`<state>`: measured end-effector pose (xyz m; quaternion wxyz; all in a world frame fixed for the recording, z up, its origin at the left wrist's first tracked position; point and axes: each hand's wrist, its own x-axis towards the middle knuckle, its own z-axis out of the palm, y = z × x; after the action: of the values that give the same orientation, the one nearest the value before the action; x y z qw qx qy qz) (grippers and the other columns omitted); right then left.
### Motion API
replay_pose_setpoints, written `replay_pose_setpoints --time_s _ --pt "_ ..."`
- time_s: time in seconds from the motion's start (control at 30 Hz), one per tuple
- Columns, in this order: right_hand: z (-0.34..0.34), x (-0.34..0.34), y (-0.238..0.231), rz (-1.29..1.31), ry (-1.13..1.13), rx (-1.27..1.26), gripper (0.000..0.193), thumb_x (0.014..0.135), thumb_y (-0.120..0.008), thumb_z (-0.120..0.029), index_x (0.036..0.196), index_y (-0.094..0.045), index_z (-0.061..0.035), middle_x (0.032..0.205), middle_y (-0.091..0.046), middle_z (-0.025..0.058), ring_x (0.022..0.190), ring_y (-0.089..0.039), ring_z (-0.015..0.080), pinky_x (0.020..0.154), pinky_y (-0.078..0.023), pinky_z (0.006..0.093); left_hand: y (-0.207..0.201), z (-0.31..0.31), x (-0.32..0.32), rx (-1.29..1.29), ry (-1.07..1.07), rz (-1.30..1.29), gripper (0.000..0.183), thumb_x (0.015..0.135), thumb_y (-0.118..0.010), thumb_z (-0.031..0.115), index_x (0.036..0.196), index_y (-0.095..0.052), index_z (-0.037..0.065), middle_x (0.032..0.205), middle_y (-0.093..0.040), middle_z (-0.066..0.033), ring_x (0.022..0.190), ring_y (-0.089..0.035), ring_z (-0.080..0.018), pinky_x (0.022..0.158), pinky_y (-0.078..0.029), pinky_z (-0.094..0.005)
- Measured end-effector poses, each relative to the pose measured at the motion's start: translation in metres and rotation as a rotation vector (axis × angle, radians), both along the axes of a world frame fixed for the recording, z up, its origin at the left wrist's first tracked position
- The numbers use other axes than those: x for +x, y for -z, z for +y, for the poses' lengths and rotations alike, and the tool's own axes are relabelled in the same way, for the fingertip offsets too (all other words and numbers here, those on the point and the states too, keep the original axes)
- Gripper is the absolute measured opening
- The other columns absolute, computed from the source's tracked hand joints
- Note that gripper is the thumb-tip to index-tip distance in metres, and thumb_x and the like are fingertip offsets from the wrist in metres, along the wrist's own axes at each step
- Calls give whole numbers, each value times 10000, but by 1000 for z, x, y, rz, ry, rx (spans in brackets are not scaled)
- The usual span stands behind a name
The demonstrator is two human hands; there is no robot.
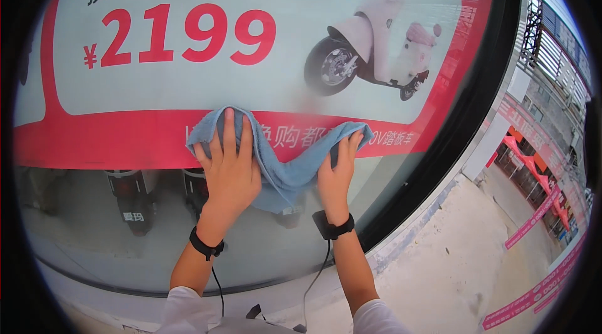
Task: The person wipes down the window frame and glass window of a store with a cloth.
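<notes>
- Light blue terry cleaning cloth (285,171): spread and bunched against the pane, stretched between both hands, sagging in folds in the middle; it lies over the lower red band of the poster.
- Left hand (230,168): flat, fingers extended upward and slightly apart, palm pressing the cloth's left part to the glass; the upper corner of the cloth drapes over the fingertips. No closed grasp, just an open press.
- Right hand (337,174): seen edge-on, fingers curled over the cloth's right end and pinning it to the glass; how tightly they close I cannot tell.
- Black wristbands (207,248): one on each wrist, each with a thin black cable running down toward the body.
- Large shop window pane (81,221): dark-framed, hazy below the cloth.
- Red and white advertising poster (125,140): behind the glass, showing a pale pink scooter (376,33).
- Parked scooters (135,199): dimly visible behind the lower glass.
- Concrete pavement (458,259): to the right, below the window.
</notes>
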<state>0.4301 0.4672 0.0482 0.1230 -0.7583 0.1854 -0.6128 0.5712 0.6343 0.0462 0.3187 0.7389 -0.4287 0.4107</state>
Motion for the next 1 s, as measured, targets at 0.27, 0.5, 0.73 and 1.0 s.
replay_pose_setpoints --time_s 0.27,0.5,0.73,1.0 --pt "-17 -32 88 152 -26 -114 609 834 -572 37 1433 -466 54 1607 -208 371 1470 -149 622 1196 -223 591 27 -22 -3 40 -80 -132 699 852 -568 158 1499 -408 -50 1642 -226 -272 1493 -208 -485 1133 -54 -726" --pt "-70 -51 18 83 -95 -201 472 872 -588 -18 1339 -541 36 1602 -246 338 1461 -166 624 1174 -232 641 21 -21 -5 174 -192 -78 783 890 -544 222 1575 -261 -33 1676 -97 -267 1535 -63 -499 1144 -29 -725" --pt "-106 -64 -83 32 -113 -375 507 864 -593 -63 1361 -529 14 1610 -268 301 1449 -221 606 1152 -221 683 -72 -81 -39 -47 -179 -139 776 922 -535 230 1582 -224 -35 1682 -60 -258 1530 -61 -510 1142 -56 -731" --pt "-158 -113 17 213 -140 -352 518 870 -588 -36 1385 -534 -5 1610 -260 304 1459 -217 591 1168 -268 620 -34 -109 -65 131 -153 -302 713 867 -518 157 1528 -343 -45 1651 -174 -289 1500 -179 -500 1129 -102 -717"
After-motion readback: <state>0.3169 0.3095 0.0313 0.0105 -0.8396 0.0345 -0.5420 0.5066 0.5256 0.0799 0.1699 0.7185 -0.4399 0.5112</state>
